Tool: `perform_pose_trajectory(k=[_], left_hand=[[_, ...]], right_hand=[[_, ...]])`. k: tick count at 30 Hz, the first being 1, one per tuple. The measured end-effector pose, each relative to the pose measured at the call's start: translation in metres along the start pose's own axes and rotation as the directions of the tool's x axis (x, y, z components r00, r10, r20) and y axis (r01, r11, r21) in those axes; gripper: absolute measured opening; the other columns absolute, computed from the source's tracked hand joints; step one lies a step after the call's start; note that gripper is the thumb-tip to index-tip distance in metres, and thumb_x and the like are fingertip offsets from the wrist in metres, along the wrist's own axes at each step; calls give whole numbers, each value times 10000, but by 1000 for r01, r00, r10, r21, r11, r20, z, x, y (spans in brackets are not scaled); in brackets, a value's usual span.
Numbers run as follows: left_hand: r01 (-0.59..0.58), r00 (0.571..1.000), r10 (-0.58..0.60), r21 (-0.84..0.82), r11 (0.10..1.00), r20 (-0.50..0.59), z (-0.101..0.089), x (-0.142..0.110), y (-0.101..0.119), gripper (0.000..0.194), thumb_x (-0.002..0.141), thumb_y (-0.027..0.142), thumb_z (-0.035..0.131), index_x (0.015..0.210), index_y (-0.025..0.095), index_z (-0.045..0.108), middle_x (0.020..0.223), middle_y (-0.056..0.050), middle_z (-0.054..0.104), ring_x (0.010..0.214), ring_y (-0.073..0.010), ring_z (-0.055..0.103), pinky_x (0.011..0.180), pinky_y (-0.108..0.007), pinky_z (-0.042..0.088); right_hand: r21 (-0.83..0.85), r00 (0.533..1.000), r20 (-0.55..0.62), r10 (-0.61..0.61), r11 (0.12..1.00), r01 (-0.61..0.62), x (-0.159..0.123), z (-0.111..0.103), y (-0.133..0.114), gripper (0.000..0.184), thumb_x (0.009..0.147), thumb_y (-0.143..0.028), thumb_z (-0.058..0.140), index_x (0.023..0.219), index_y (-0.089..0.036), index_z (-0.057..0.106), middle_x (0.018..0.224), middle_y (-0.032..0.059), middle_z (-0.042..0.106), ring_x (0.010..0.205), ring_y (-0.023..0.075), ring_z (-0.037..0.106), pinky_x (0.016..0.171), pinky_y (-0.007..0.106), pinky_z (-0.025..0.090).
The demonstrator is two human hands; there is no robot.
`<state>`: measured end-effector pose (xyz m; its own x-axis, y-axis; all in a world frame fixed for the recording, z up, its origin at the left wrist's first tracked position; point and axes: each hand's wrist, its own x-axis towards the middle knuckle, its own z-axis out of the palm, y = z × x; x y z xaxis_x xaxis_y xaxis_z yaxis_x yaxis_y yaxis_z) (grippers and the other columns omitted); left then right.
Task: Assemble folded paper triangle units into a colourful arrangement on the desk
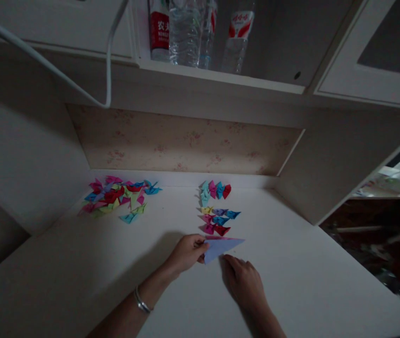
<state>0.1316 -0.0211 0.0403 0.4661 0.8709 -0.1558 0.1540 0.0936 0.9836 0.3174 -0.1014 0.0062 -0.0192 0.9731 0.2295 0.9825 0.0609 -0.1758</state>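
Note:
My left hand (187,253) is closed on a folded sheet of lavender origami paper (221,247), pinching its left end between thumb and fingers. The sheet forms a long triangle pointing right, with a pink strip showing along its upper edge. Just below and to the right of the paper, my right hand (245,280) is held with its fingers curled inward and drawn together. It appears apart from the sheet, and I see nothing in it. Beyond the paper stand short rows of small folded paper figures (220,219) in red, pink, blue and yellow.
A heap of colourful paper cranes (113,195) lies at the back left of the white tabletop (171,300). More folded figures (205,192) sit near the back wall. Overhead, plastic bottles (185,33) stand on a shelf, and a white cable (108,70) hangs at upper left.

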Motion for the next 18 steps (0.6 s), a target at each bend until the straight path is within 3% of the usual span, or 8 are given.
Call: perform_pose_trajectory(k=[4,8,18], left_hand=[[-18,999,13,137,990,36,22,37,3,264,720,381,627,743,127,694,566,1,617,461,-100,537,447,-203,410],[-6,1000,12,262,965,-21,37,61,-1,232,721,349,621,669,137,699,464,16,579,393,-88,481,407,-195,336],[5,967,130,527,850,-220,43,56,-10,84,694,248,644,672,179,687,597,-26,683,582,-147,590,540,-232,344]], right_hand=[[14,1000,12,-3,1000,3,0,-3,-1,261,927,-209,395,928,-242,654,826,13,733,714,179,659,683,276,364],[44,1000,-10,-7,999,7,0,-1,1,255,936,-211,394,946,-251,645,826,9,731,719,168,657,703,267,349],[88,1000,13,-13,996,12,1,0,7,260,927,-200,396,984,-245,646,842,17,735,733,163,650,711,263,345]])
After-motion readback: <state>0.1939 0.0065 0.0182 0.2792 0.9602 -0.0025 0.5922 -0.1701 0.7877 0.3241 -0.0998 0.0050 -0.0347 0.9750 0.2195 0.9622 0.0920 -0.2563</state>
